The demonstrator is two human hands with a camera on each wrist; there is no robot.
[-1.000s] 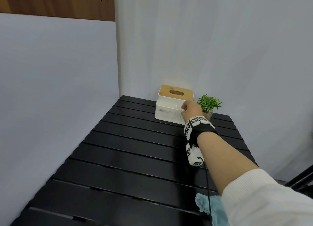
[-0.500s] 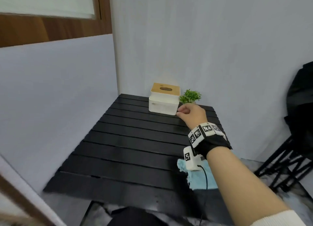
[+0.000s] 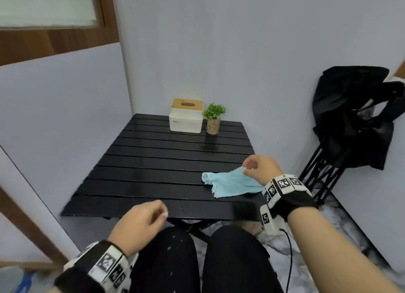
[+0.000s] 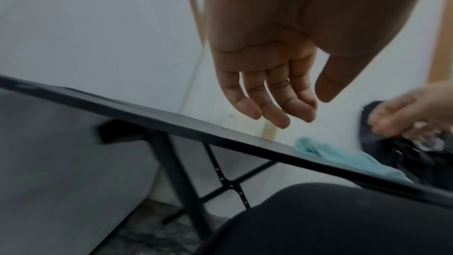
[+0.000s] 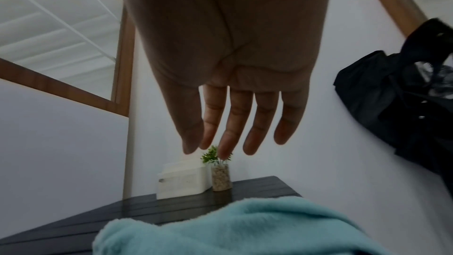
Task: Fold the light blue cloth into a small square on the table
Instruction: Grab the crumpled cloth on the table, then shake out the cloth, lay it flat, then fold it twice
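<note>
Now that the right hand [image 3: 260, 168] has left the tissue box [image 3: 186, 118], its loosely open fingers [image 5: 259, 133] are hovering over the crumpled cloth [image 3: 230, 184], holding nothing, folding unstarted.

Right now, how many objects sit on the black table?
3: the light blue cloth crumpled near the front right edge, and the white tissue box and small potted plant side by side at the far edge of the table. None appear hidden.

black wristbands [image 3: 293, 201], checkered tags, black trousers [image 3: 166, 262]

Light blue cloth [image 3: 230, 184] (crumpled, unfolded) on table's [image 3: 153, 161] near-right corner
</note>
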